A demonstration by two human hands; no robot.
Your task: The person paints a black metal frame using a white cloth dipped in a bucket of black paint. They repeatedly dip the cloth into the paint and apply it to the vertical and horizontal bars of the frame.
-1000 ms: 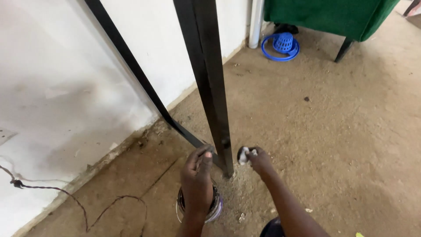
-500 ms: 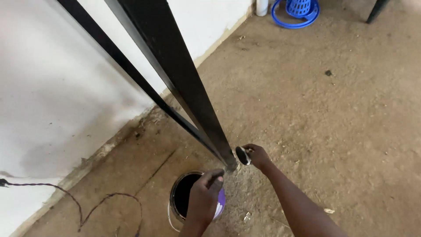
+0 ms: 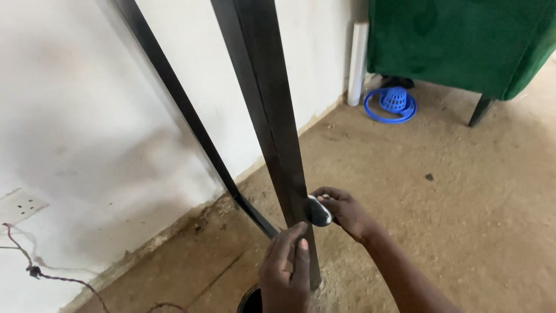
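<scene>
1. Where the black metal bar [image 3: 272, 133] rises from the sandy floor [image 3: 440, 232], both hands work at its lower end, near the middle of the view.
2. Right hand [image 3: 343, 211]: fingers curled around a small paint-smeared pad [image 3: 318, 211], dark with a pale edge, pressed against the right face of the bar.
3. Left hand [image 3: 288, 269]: at the near edge, fingers half bent, forefinger and thumb tip touching the near face of the bar just below the pad. Nothing seen held; cannot tell if it grips the bar or only steadies it.
4. Bar is tilted, top leaning left and out of frame. A second, thinner black bar [image 3: 185, 110] slants behind it along the white wall [image 3: 75, 116].
5. Dark rim of a can [image 3: 250, 300] shows at the bottom edge, just left of the left hand, mostly cut off.
6. Far right: green upholstered chair [image 3: 463, 40]; beside its leg a blue plastic ring and basket [image 3: 392, 103]; a white pipe [image 3: 357, 61] stands against the wall.
7. Near left: wall socket [image 3: 20, 204] and a thin trailing wire [image 3: 40, 269].
</scene>
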